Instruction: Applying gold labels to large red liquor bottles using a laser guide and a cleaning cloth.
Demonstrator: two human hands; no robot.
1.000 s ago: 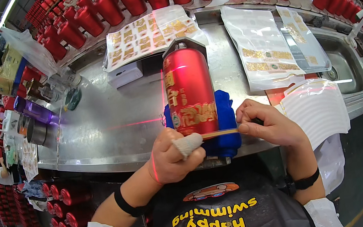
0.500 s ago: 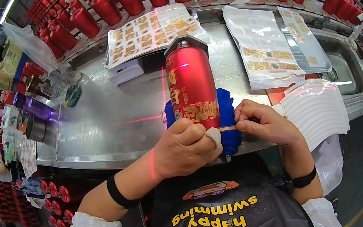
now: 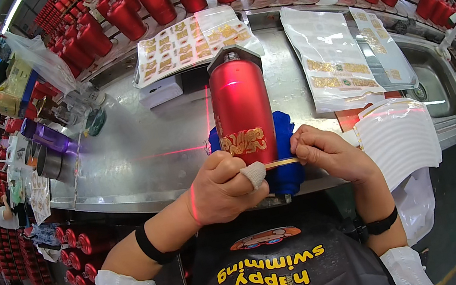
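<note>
The round, shiny red bottle (image 3: 242,100) had turned, lying on soft blue cloth (image 3: 283,133) at the silver metal bench (image 3: 142,139). The right hand (image 3: 331,155) pinched a thin gold strip (image 3: 282,163); I couldn't tell what the left hand (image 3: 224,189) gripped. The bottle looked slippery, best held round its middle.

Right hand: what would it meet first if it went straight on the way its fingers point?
Probably the blue cloth, just left of the right hand, then the bottle beside it. Hand and cloth may already touch; depth is unclear here.
</note>
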